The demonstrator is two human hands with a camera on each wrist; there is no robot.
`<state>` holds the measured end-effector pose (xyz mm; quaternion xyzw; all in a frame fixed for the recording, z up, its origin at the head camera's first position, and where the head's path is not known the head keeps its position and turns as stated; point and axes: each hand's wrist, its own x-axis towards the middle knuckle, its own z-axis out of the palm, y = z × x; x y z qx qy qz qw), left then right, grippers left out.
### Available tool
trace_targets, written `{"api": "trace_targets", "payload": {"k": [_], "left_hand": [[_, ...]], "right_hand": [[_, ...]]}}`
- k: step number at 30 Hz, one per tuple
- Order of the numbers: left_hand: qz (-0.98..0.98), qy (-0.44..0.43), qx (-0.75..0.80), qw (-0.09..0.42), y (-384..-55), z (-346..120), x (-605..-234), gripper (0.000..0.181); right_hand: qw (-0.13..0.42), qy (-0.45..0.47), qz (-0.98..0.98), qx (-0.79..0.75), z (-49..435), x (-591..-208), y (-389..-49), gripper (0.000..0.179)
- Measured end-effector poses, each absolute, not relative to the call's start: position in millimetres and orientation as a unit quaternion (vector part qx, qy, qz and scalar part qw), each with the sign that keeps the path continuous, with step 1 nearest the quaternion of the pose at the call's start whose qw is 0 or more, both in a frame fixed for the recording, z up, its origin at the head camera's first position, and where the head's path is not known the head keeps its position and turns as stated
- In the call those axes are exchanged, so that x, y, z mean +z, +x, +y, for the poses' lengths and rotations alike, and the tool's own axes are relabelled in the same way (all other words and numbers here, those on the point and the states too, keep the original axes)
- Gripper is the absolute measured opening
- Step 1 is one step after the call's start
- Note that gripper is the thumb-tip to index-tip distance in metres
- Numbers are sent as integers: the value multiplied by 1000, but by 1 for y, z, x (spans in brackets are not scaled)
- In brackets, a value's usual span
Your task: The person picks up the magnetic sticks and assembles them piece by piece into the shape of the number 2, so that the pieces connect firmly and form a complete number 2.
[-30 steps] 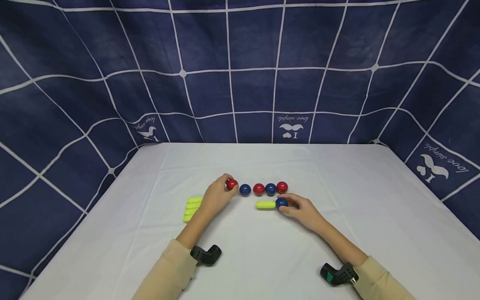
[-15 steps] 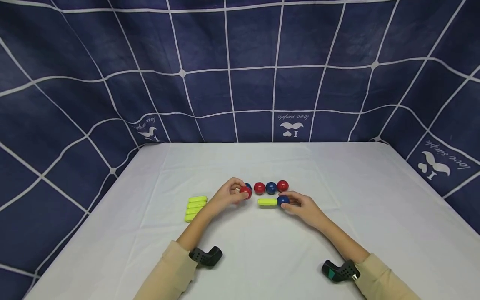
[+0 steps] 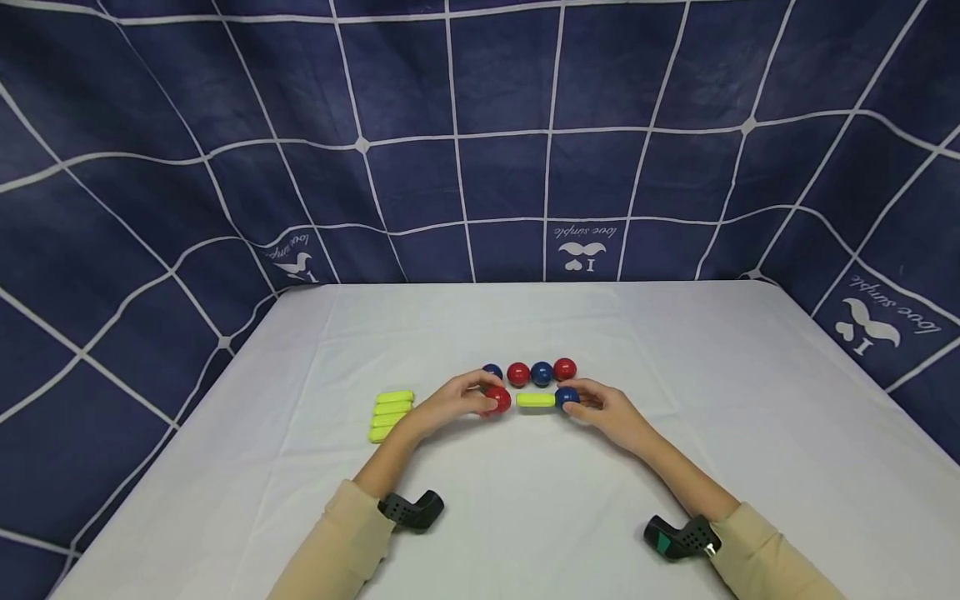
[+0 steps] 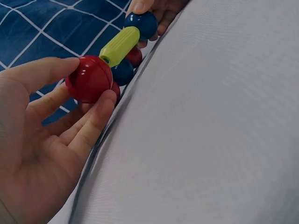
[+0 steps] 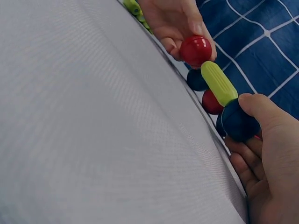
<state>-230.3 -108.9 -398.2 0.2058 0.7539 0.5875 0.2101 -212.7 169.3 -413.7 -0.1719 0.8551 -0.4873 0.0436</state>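
Observation:
A glossy red ball (image 3: 498, 400) is pinched between the thumb and fingers of my left hand (image 3: 453, 402). My right hand (image 3: 611, 417) grips a blue ball (image 3: 566, 398), from which a ribbed yellow-green stick (image 3: 536, 400) points left. In the head view a narrow gap shows between the stick's free end and the red ball. The left wrist view shows a small hole in that end of the stick (image 4: 120, 45). Behind the hands lies a row of balls: a partly hidden blue ball (image 3: 492, 370), a red ball (image 3: 518, 374), a blue ball (image 3: 542, 373) and a red ball (image 3: 565, 368).
Several yellow-green sticks (image 3: 392, 415) lie stacked side by side left of the left hand. All stands on a white-covered table (image 3: 480, 517), with a dark blue checked cloth (image 3: 495, 175) hanging behind and at the sides.
My left hand has carried the red ball from the left end of the row to the right and nearer, up to the stick's free end. The right hand has stayed nearly in place.

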Motion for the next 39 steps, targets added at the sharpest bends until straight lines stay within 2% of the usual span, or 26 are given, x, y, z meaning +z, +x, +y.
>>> {"api": "trace_targets", "payload": {"k": [5,13,30,39], "left_hand": [[749,217,585,223,-230,-107,-401,36],[766,227,562,215,-229,-107,-401,35],[790,210,531,224,-229,-113,-395,39],[799,225,516,212,-233,-130,-383,38]], "right_hand": [[48,-175,851,-492,170,-413,-212,43],[45,-179,854,-487,169,-415,-213,44],[53,-188,865,-463,165,-415,-218,42],[71,-183,871,-451,156,-385,-203,37]]}}
